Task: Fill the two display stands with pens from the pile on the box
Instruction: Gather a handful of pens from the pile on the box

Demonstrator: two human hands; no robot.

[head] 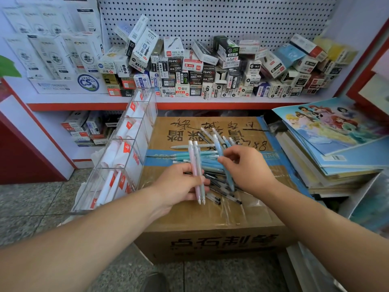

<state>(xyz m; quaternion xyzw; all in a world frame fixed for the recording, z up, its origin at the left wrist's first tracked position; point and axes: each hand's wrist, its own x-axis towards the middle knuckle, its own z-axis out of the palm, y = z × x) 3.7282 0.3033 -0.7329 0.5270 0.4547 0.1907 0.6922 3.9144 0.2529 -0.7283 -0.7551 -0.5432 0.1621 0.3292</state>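
Two pens (196, 165): one pink, one pale grey, side by side and nearly upright, white ends up, tips down over the box; both clasped in the left hand.
Left hand (179, 184): fingers curled round the two pens, at the near left edge of the pile.
Right hand (248, 167): thumb and fingertips pinch a blue pen, above the pile's right side.
Blue pen (217, 145): tilted, its lower end reaching down among the pile.
Pile (210, 163): teal, blue and clear dark-capped pens lying crisscross on the box top, between the two hands.
Box (210, 218): brown cardboard, taped shut, standing on the floor below the shelf.
Display stand (126, 144): clear plastic, divided into compartments holding white-and-red inserts, leaning at the box's left side.
Shelf (84, 100): white with a red edge, carrying heaped pen cartons (189, 70) before a pegboard (210, 17).
Books (336, 148): a stack just right of the box.
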